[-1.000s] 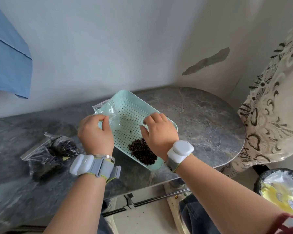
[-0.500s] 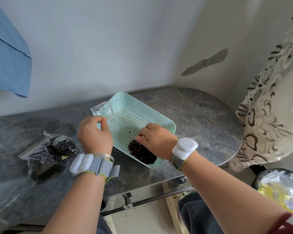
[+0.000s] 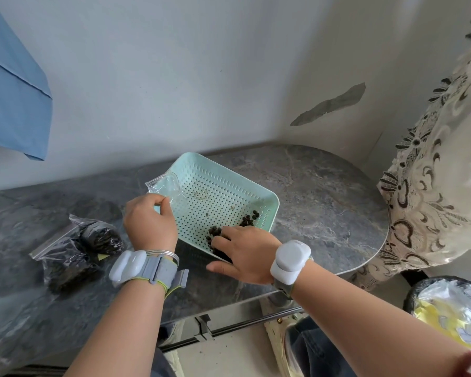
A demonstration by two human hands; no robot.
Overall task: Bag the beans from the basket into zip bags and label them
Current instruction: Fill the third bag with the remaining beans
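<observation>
A mint-green perforated basket (image 3: 269,205) rests on the dark marble table (image 3: 324,191). Dark beans (image 3: 246,221) lie in its near right corner. My left hand (image 3: 147,224) pinches a clear zip bag (image 3: 165,185) at the basket's left rim; the bag looks empty. My right hand (image 3: 245,254) reaches into the basket's near corner, fingers curled down among the beans and thumb outside the rim. Whether it grips any beans is hidden by the fingers.
Filled zip bags of beans (image 3: 76,251) lie on the table at the left, one with a yellow label. A patterned cloth (image 3: 433,186) hangs at the right. A bin with a plastic liner (image 3: 452,308) stands lower right. A blue cloth (image 3: 11,91) hangs on the wall.
My right hand went from the basket's rim down into the beans. The bean pile has spread along the near right side. My left hand kept holding the bag.
</observation>
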